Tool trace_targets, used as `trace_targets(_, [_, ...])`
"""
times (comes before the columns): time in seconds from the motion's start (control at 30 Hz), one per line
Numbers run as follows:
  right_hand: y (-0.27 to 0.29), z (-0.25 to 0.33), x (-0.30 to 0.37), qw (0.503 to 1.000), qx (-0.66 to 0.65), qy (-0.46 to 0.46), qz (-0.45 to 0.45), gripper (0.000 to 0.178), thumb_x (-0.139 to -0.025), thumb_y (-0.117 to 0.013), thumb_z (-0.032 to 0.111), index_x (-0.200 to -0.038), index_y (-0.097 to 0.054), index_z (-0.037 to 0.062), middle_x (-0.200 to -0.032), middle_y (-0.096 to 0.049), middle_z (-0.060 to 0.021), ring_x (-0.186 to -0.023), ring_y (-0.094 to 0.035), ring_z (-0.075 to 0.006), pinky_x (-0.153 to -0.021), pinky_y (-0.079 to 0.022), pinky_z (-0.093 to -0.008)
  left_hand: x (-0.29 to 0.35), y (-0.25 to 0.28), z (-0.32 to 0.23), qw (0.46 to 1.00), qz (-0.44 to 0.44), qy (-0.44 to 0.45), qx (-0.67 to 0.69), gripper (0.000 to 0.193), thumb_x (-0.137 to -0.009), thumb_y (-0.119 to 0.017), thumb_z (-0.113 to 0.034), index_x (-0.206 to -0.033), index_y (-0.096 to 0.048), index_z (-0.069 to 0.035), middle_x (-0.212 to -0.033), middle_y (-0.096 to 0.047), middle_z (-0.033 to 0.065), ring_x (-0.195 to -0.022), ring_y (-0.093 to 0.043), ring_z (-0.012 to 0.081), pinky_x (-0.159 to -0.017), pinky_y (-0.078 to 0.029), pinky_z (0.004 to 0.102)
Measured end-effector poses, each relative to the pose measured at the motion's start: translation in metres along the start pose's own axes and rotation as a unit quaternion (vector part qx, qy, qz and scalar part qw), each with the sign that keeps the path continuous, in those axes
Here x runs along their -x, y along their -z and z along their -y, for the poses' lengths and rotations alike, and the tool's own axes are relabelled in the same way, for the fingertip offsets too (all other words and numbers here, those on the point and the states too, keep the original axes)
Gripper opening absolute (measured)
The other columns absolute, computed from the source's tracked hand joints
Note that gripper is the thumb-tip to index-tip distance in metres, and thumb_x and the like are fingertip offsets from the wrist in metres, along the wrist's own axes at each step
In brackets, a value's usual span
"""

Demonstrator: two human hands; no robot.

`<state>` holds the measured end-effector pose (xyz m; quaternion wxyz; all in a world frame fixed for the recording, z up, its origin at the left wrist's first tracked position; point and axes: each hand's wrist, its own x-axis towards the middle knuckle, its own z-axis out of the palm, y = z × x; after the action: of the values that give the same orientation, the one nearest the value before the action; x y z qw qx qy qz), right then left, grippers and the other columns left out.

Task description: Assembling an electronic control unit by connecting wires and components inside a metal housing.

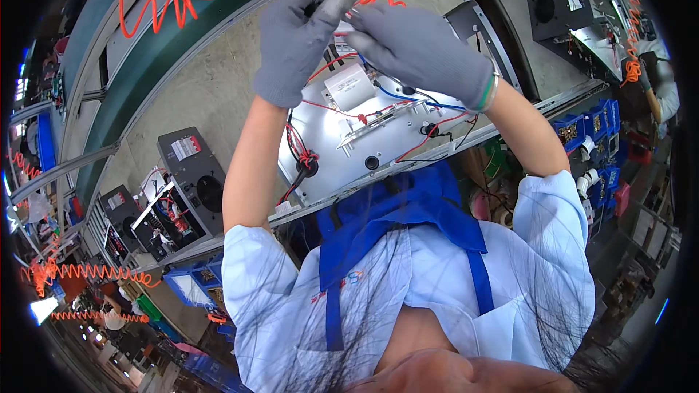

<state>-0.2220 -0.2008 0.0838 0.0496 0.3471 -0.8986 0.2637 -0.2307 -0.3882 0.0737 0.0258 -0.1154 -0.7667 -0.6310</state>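
Note:
Both my hands wear grey gloves and come together above an open metal chassis (320,156) with wiring on it. My left hand (297,44) is closed, thumb and fingers pinched. My right hand (422,47) is closed too, its fingertips meeting the left thumb. What they pinch is small and mostly covered by the gloves. Just below the hands lies a silver-white cylindrical part (351,87) with a printed label. Red wires (328,108) and blue wires (408,97) run around it. A narrow upright board (375,127) stands nearer to me.
Orange coiled hoses (178,4) hang at the far side. Dark-cased units stand to the left (193,175) and to the right (557,7) along the line. Blue parts bins (586,131) sit at the right, more bins (193,287) at the lower left. Another person (662,87) is at the far right.

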Motion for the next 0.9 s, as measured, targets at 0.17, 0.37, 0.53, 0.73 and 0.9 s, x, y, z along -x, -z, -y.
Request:
trace_targets(0.17, [-0.002,-0.004,0.048,0.985,-0.098,-0.142,0.028,0.027,-0.098,-0.049,0.029,-0.095,-0.053,0.0021,-0.076,-0.060,-0.0162,-0.071,-0.061,-0.0330,-0.062,-0.046,-0.0437,0.001,-0.008,0.005,0.997,0.041,0.058,-0.011,0.033,-0.089,-0.066,-0.033,-0.099,-0.067,-0.001,-0.083,-0.058,0.0025,-0.078,-0.055,0.0099,-0.071,-0.047,0.0252])
trace_targets(0.37, [0.007,-0.014,0.031,0.987,-0.145,-0.044,0.053,0.023,-0.096,-0.051,0.025,-0.102,-0.056,0.0033,-0.073,-0.059,-0.0161,-0.068,-0.061,-0.0320,-0.061,-0.046,-0.0423,0.000,-0.027,-0.001,0.989,0.145,0.000,0.028,0.032,-0.090,-0.064,-0.031,-0.101,-0.064,-0.002,-0.082,-0.060,0.0025,-0.075,-0.056,0.0087,-0.068,-0.047,0.0242])
trace_targets(0.53, [0.023,-0.002,0.073,0.973,-0.204,-0.104,-0.025,0.029,-0.091,-0.058,0.019,-0.116,-0.057,0.0063,-0.070,-0.057,-0.0134,-0.064,-0.061,-0.0295,-0.057,-0.045,-0.0404,-0.001,-0.013,0.030,0.983,0.106,0.144,0.051,0.033,-0.093,-0.060,-0.033,-0.102,-0.064,-0.002,-0.077,-0.058,0.0001,-0.067,-0.051,0.0056,-0.062,-0.044,0.0230])
trace_targets(0.73, [0.016,0.025,0.103,0.997,0.055,-0.041,-0.022,0.034,-0.084,-0.065,0.014,-0.117,-0.058,0.0100,-0.071,-0.059,-0.0074,-0.060,-0.061,-0.0230,-0.052,-0.046,-0.0363,0.036,-0.020,0.081,0.995,0.032,0.045,-0.088,0.045,-0.095,-0.054,-0.047,-0.094,-0.064,-0.002,-0.077,-0.064,0.0127,-0.069,-0.060,0.0230,-0.068,-0.049,0.0337])
trace_targets(0.9, [0.002,0.024,0.105,0.995,0.094,-0.023,0.029,0.034,-0.082,-0.066,0.017,-0.115,-0.059,0.0116,-0.077,-0.061,-0.0047,-0.059,-0.061,-0.0200,-0.052,-0.046,-0.0342,0.048,-0.006,0.096,0.986,-0.038,0.091,-0.138,0.046,-0.094,-0.055,-0.047,-0.091,-0.062,-0.001,-0.074,-0.063,0.0147,-0.066,-0.059,0.0237,-0.066,-0.048,0.0349])
